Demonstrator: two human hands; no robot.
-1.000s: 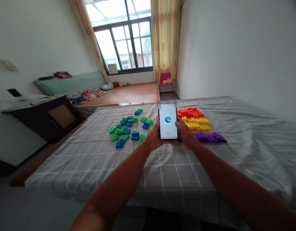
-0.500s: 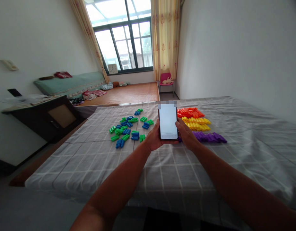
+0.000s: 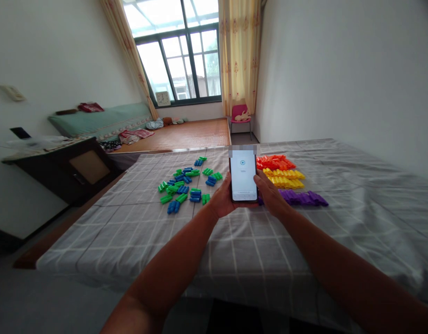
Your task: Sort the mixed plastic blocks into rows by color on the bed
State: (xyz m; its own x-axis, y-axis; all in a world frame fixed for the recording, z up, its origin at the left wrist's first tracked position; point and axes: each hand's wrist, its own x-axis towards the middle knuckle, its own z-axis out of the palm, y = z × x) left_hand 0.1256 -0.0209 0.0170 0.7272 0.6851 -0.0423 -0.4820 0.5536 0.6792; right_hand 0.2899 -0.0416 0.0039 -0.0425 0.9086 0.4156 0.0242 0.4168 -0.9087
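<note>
A smartphone with a lit, pale screen is held upright between both hands, above the grey checked cloth. My left hand grips its left side and my right hand its right side, with fingers hidden behind the phone. Left of it lie scattered green pieces and blue pieces, small and tube-like, in little groups. To the right are rows of orange pieces, yellow pieces and purple pieces; the hand and phone partly cover their left ends.
Behind the cloth-covered surface is a bed with a brown mat. A dark cabinet stands at the left, and a pink chair near the curtain. A white wall borders the right side.
The phone's screen was blank white and now displays a small round blue icon with a short line of text under it. Both hands stay where they were.
</note>
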